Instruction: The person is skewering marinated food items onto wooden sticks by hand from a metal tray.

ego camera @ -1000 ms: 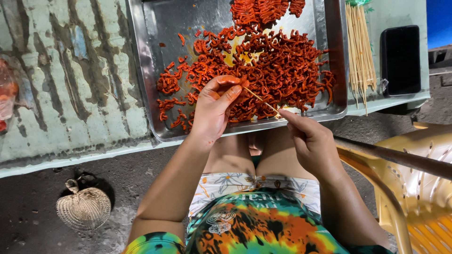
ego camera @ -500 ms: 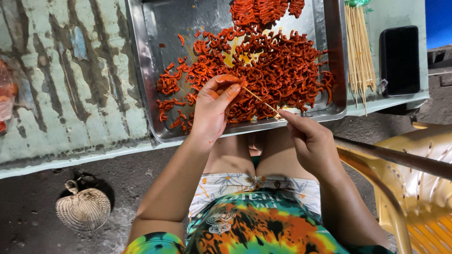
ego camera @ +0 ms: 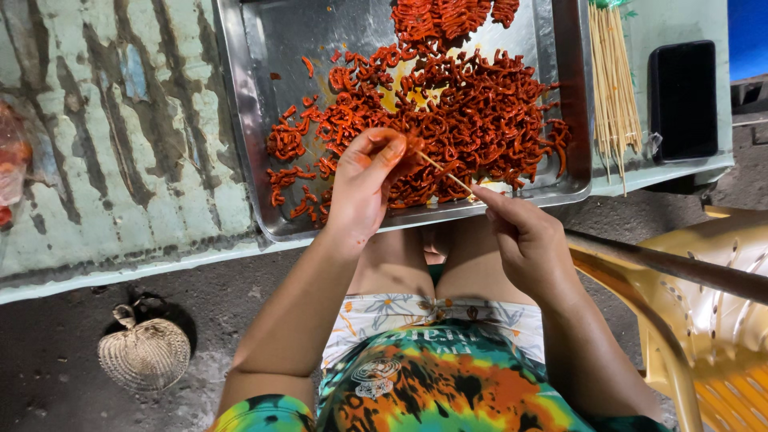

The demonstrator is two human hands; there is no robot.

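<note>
A metal tray (ego camera: 250,136) on a worn pale-green table holds a heap of red-orange marinated meat strips (ego camera: 472,112). My left hand (ego camera: 364,184) pinches one red meat piece (ego camera: 412,146) above the tray's near edge. My right hand (ego camera: 524,236) grips the lower end of a thin bamboo skewer (ego camera: 446,173), whose tip meets the piece in my left fingers. Both hands hover over the tray's front rim, above my knees.
A bundle of bare bamboo skewers (ego camera: 614,88) lies right of the tray, next to a black phone (ego camera: 682,100). A yellow plastic chair (ego camera: 720,320) stands at the right. A woven hand fan (ego camera: 144,352) lies on the ground. A plastic bag (ego camera: 12,160) sits at the far left.
Almost nothing differs; both hands keep their hold, and the meat piece stays at the skewer tip.
</note>
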